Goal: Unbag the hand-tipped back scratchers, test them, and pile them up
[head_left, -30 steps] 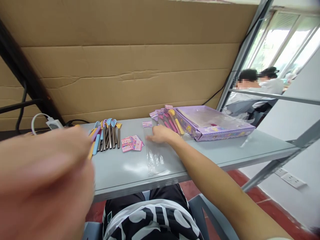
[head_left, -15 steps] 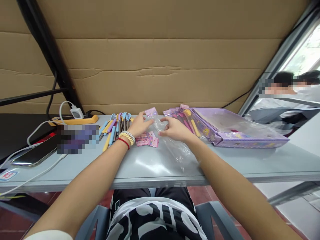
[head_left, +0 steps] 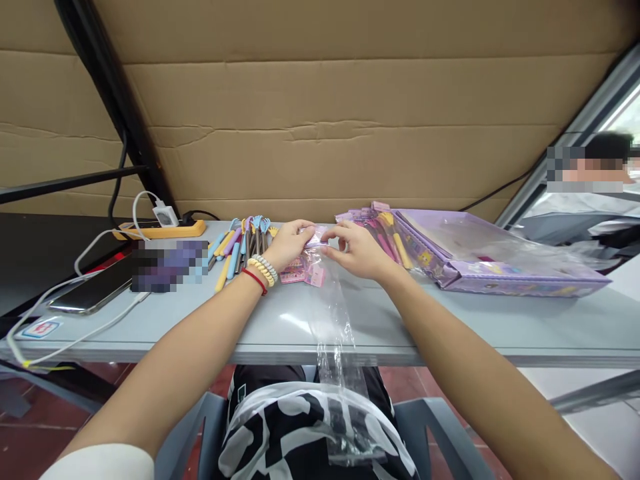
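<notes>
A long clear plastic bag (head_left: 336, 320) with a pink-purple header (head_left: 316, 237) hangs from between my hands, over the table's front edge and onto my lap. My left hand (head_left: 290, 243) grips the header's left side, thumb along it. At its right side, the curled thumb and forefinger of my right hand (head_left: 357, 250) hold the bag's top. Small pink printed cards (head_left: 303, 272) lie just below my left hand. Left of that hand is a bunch of forks (head_left: 245, 243) with blue, yellow and purple handles.
Bagged pink and yellow utensils (head_left: 393, 240) lean against a purple box (head_left: 500, 280) with a clear film on the right. A phone (head_left: 95, 293), white cables and a yellow power strip (head_left: 175, 230) occupy the left. Cardboard (head_left: 350, 93) stands behind. Another person sits far right.
The bag has been drawn straight and now drops over the table edge to my lap. Its header has come between my hands, and the whole view has shifted slightly.
</notes>
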`<state>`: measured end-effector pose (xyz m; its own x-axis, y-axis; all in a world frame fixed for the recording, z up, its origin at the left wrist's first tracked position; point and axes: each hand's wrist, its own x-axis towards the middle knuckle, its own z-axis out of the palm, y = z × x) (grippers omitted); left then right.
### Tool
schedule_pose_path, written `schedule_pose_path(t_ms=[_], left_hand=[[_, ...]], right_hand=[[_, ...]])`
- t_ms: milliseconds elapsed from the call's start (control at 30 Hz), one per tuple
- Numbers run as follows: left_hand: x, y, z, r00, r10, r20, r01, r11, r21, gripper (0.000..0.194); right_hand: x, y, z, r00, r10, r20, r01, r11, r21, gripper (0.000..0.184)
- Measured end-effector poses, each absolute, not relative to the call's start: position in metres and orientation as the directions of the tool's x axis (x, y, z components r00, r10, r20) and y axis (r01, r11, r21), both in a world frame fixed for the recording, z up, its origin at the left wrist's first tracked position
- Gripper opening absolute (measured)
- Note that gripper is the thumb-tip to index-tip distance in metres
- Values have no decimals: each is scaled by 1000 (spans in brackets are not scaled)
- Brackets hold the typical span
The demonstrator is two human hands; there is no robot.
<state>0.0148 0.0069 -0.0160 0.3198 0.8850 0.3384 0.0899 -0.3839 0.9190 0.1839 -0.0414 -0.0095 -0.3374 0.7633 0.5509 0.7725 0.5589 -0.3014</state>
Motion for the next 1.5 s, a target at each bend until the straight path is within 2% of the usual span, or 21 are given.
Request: schedule_pose_path(t_ms=[133,233,333,467,533,633,700,833,900,967,1033,1067,1133,1233,1333,1400,1500], left_hand=[[19,1,-16,367,874,318,128,-386,914,35],[20,-1,-16,387,884,262,109,-326,939,42],[19,-2,-16,423,865,271,112,-346,931,47],[15,-5,-14,502,817,285,155,-409,899,45],[14,-5,-13,572,776,267,117,-399,909,35],[13,-3,-14,637,730,249,41,-354,934,52],[13,-1,-15,653,719,239,39,-346,937,54],[11,0,-13,677,703,218,121,-399,909,37],[8,0,-10,672,719,175,225,-423,878,38],[2,1,-6,650,746,145,288,-419,861,40],[-5,2,-1,622,764,173,240,-396,886,36],[-8,3,1,614,764,199,184,-383,905,32],[-14,3,5,611,754,244,55,-347,936,28],[-17,2,8,621,739,261,-53,-292,955,29],[-13,0,5,617,755,223,-16,-271,962,30],[-8,-1,1,614,768,182,38,-259,965,30],[-3,0,-5,589,795,141,99,-245,965,30]], right_hand=[[182,-42,-9,-314,736,600,773,565,-288,21],[181,-42,-8,-290,729,621,779,556,-290,29],[182,-41,-9,-294,716,633,770,570,-287,34],[183,-40,-8,-288,706,647,749,587,-308,19],[184,-41,-5,-250,722,646,742,571,-352,8],[185,-42,1,-147,809,569,704,490,-514,7],[186,-42,3,-89,887,453,627,403,-667,13],[190,-39,6,35,958,285,339,256,-905,27],[194,-36,8,119,954,274,147,256,-955,29],[199,-33,10,212,938,275,-29,288,-957,28],[203,-31,10,296,924,241,-102,282,-954,26],[204,-30,9,320,922,217,-79,255,-964,26],[201,-28,3,281,947,159,51,151,-987,28],[189,-25,-10,61,997,45,204,32,-978,28],[179,-22,-18,-111,993,-26,212,-2,-977,21],[177,-21,-17,-120,992,-42,197,-18,-980,21],[182,-25,-9,-70,998,7,48,10,-999,34]])
